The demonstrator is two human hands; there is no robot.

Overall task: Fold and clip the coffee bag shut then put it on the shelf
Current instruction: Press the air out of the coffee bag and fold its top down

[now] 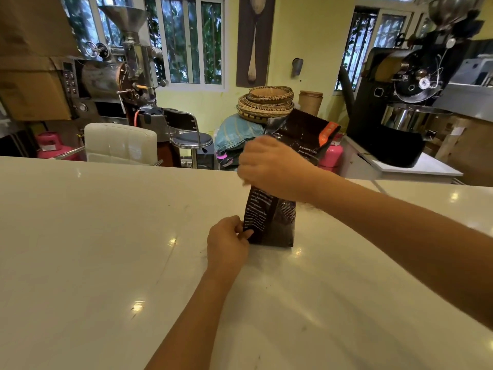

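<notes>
A dark brown coffee bag (pixel 272 220) with white print and an orange label near its top stands upright on the white counter (pixel 106 236). My right hand (pixel 269 166) is wrapped around the bag's middle, squeezing it below the unfolded top, which leans to the right. My left hand (pixel 226 241) pinches the bag's lower left corner against the counter. No clip and no shelf show in this view.
Beyond the counter's far edge stand a white chair (pixel 120 142), a black stool (pixel 190 137), stacked woven baskets (pixel 266 102), two pink gas cylinders and coffee roasting machines left (pixel 112 76) and right (pixel 410 97).
</notes>
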